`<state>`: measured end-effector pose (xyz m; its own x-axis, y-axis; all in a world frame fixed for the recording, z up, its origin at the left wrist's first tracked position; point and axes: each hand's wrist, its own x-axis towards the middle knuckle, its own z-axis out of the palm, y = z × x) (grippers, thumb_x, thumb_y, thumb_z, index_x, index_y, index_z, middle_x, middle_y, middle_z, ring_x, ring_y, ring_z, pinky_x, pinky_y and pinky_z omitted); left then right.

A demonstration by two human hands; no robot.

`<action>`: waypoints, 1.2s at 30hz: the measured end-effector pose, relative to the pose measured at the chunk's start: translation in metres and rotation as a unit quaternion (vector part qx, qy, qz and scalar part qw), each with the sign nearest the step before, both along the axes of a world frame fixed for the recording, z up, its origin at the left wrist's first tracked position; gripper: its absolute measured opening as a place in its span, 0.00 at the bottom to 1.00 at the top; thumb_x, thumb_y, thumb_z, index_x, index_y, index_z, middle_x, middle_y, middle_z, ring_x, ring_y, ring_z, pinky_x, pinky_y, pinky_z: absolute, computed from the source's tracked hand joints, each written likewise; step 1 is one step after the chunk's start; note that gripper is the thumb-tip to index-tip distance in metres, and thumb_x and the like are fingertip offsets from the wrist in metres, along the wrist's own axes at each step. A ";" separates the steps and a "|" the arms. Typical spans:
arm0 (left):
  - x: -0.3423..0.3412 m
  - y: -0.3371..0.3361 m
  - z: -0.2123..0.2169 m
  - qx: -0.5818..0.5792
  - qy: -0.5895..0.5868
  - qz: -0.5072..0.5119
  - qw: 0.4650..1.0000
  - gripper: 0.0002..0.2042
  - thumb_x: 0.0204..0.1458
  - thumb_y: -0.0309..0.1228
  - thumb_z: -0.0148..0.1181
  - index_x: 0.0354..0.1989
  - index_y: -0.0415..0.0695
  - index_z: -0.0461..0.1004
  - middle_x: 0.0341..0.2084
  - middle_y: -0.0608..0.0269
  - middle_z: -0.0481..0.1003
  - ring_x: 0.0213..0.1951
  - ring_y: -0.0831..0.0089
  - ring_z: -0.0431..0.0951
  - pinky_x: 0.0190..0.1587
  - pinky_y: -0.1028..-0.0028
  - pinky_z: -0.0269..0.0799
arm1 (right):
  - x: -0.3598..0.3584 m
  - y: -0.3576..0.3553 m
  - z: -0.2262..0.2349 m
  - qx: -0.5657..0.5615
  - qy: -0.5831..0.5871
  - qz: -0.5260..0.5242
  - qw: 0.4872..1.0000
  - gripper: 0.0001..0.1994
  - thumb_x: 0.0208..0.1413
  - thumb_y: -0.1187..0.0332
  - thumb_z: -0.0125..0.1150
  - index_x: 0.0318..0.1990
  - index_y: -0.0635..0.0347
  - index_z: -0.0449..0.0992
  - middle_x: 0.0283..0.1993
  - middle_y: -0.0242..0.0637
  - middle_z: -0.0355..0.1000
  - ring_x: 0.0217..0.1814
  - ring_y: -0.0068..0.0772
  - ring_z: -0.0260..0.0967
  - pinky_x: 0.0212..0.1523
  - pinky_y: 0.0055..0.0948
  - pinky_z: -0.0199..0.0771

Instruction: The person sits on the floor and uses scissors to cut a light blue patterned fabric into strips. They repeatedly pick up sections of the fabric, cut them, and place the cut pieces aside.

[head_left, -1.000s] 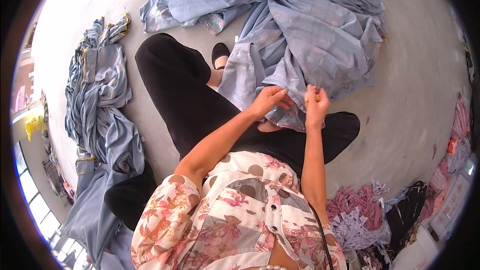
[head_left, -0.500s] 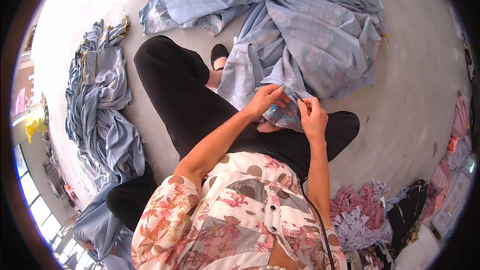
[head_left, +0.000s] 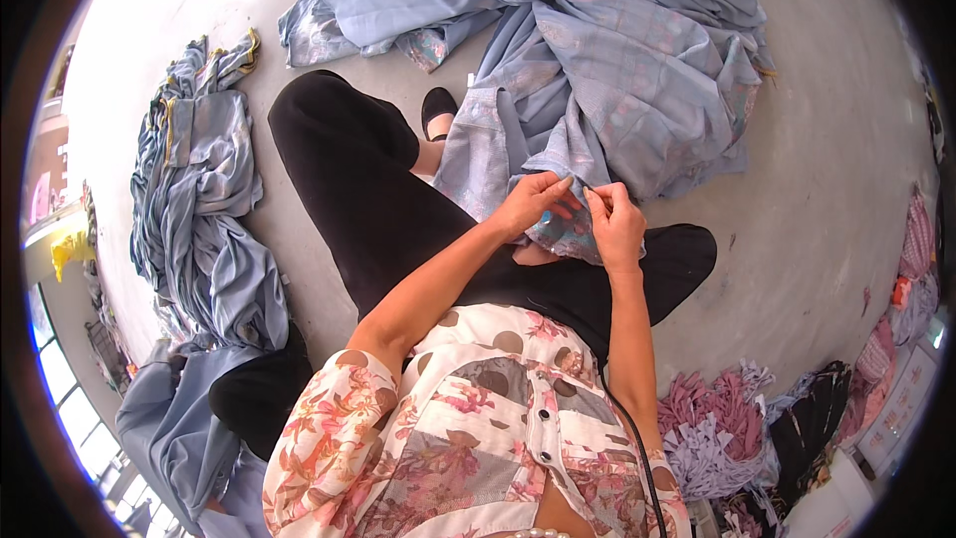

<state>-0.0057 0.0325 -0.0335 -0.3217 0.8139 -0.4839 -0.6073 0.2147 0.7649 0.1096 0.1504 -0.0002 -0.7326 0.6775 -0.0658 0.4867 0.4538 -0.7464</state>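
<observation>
I sit on the floor in black trousers with a large blue-grey patterned cloth (head_left: 637,70) spread ahead of me and over my lap. My left hand (head_left: 530,203) pinches a fold of this cloth near its edge. My right hand (head_left: 617,224) grips the same fold just to the right, the two hands nearly touching. A small patch of the cloth's shiny patterned underside (head_left: 568,234) shows between and below my fingers. My black shoe (head_left: 438,110) peeks out beside the cloth.
A second heap of blue-grey cloth (head_left: 204,229) lies on the grey floor to my left. Pink and purple fabric scraps (head_left: 712,428) are piled at my lower right, with more coloured fabric (head_left: 911,249) at the far right rim.
My hands have drawn closer together on the fold and shifted slightly toward my lap. The big cloth has barely moved.
</observation>
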 end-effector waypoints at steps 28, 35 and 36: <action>0.003 0.001 -0.008 0.037 0.020 -0.006 0.999 0.17 0.61 0.40 0.45 0.34 0.37 0.71 0.32 0.59 0.76 0.34 0.74 0.76 0.38 0.74 0.72 | 0.007 0.005 -0.009 -0.217 0.119 -0.079 0.966 0.09 0.56 0.66 0.58 0.33 0.64 0.69 0.23 0.27 0.67 0.22 0.14 0.60 0.23 0.17 0.60; 0.006 -0.001 -0.013 0.031 0.086 -0.046 0.995 0.16 0.61 0.39 0.45 0.38 0.36 0.72 0.32 0.60 0.76 0.35 0.74 0.75 0.39 0.74 0.72 | -0.010 0.001 0.005 -0.051 -0.004 -0.001 0.999 0.10 0.53 0.64 0.59 0.32 0.63 0.70 0.21 0.38 0.72 0.21 0.30 0.70 0.23 0.29 0.65; 0.007 -0.001 -0.014 0.028 0.086 -0.048 0.995 0.17 0.61 0.39 0.45 0.38 0.36 0.72 0.32 0.60 0.76 0.35 0.74 0.75 0.39 0.74 0.72 | -0.010 0.001 0.006 -0.046 -0.003 -0.006 0.999 0.10 0.54 0.64 0.58 0.31 0.63 0.70 0.20 0.36 0.71 0.20 0.28 0.68 0.22 0.28 0.64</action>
